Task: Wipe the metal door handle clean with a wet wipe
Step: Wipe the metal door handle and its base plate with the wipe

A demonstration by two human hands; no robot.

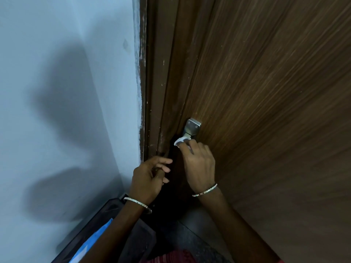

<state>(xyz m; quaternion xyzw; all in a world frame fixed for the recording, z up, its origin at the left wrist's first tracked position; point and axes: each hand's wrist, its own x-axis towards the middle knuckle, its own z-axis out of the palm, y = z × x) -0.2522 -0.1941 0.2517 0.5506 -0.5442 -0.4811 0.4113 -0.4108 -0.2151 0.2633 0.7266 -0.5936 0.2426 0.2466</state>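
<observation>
Nearest the lens is a strip of red cloth [171, 258] at the bottom, then two forearms reaching up to a brown door [266, 111]. Right hand [199, 164] has its fingers bunched round a white wipe [180, 140] and is pushing it against the top of the metal handle [192, 127], just under the mounting plate, close to the door's left edge. Left hand [146, 179] sits lower by that edge with fingers loosely curled (honestly can't tell if it's gripping the edge or just resting there). So I'd say we're mid-wipe, working the upper end; the rest of the bar is hidden under the right hand. Next move probably wants the wipe dragged down along the bar with steady pressure, wrapping round the back too, while the door is kept from swinging.
</observation>
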